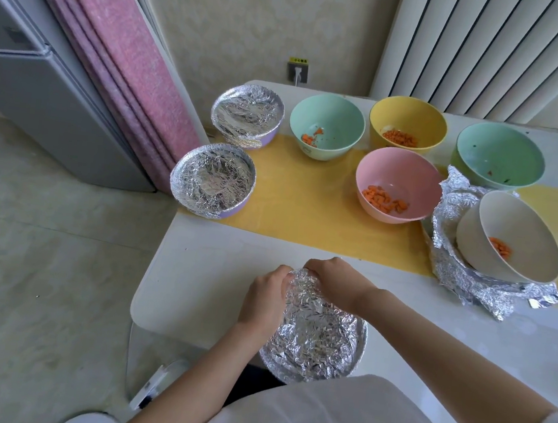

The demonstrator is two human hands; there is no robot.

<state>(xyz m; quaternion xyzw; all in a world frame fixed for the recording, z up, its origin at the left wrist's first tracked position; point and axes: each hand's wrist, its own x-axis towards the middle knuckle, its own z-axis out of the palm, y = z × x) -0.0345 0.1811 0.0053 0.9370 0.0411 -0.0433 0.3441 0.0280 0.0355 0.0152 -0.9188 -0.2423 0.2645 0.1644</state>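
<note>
A bowl covered with crinkled aluminium foil [316, 336] sits at the near edge of the white table [195, 271], right in front of me. My left hand [263, 299] curls round the foil at the bowl's left far rim. My right hand [335, 282] reaches across and pinches the foil at the far rim. The bowl's contents are hidden under the foil.
Two more foil-covered bowls [212, 180] [248, 115] stand at the table's left side. Open bowls with diced carrot stand behind: mint [326, 126], yellow [408, 123], pink [398, 186], and a white one [509, 235] tilted on loose foil [476, 287]. A green bowl [499, 155] is at far right.
</note>
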